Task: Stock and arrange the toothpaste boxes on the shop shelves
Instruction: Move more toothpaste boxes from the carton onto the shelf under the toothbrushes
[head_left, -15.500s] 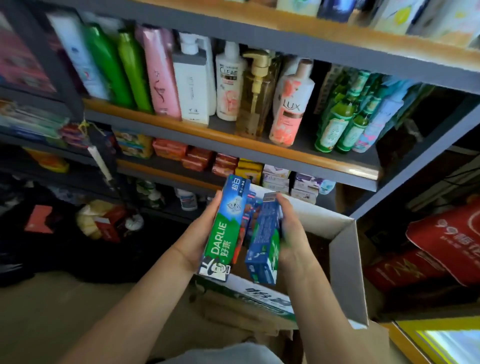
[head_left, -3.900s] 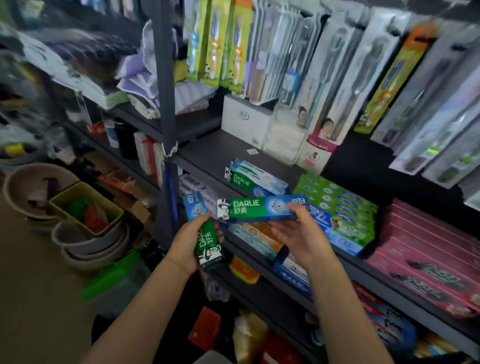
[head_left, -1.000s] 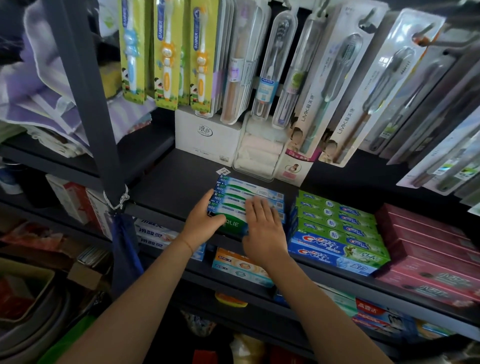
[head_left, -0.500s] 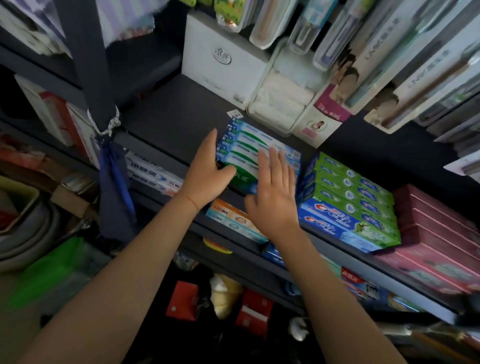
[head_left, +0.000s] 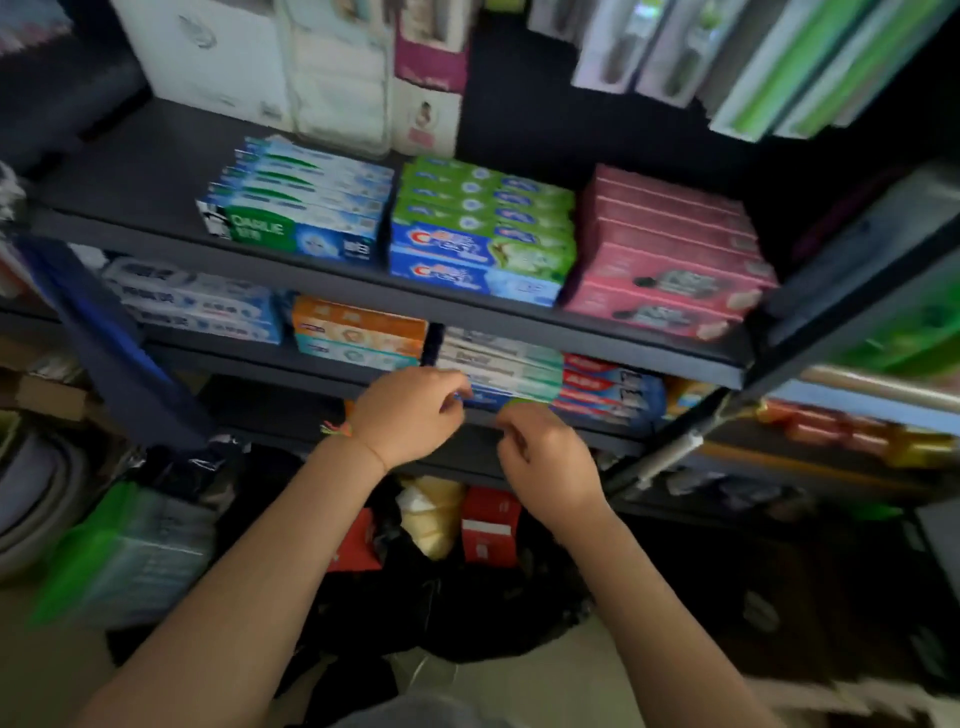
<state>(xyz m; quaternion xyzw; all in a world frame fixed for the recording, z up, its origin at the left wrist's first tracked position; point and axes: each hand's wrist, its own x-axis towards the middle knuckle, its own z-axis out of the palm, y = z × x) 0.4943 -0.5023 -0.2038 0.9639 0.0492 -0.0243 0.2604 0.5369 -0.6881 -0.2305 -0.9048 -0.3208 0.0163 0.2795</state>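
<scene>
Both hands hold nothing: the left hand (head_left: 410, 415) and right hand (head_left: 545, 457) hang loosely curled in front of the lower shelf (head_left: 291, 358). Above, the Darlie boxes (head_left: 296, 208) lie stacked on the upper shelf (head_left: 130, 171), just beside the Crest boxes (head_left: 483, 234). Their long axes run left-right, printed faces forward. They look light, stiff and crushable; best gripped across the 2 long sides.

Darlie boxes (head_left: 298, 208): green, blue and white. Crest boxes (head_left: 480, 228): green tops, blue fronts, red logo. Adjacent stack (head_left: 667, 249): pink. Lower-shelf boxes (head_left: 358, 327): orange. Shelf (head_left: 156, 161): dark grey.
</scene>
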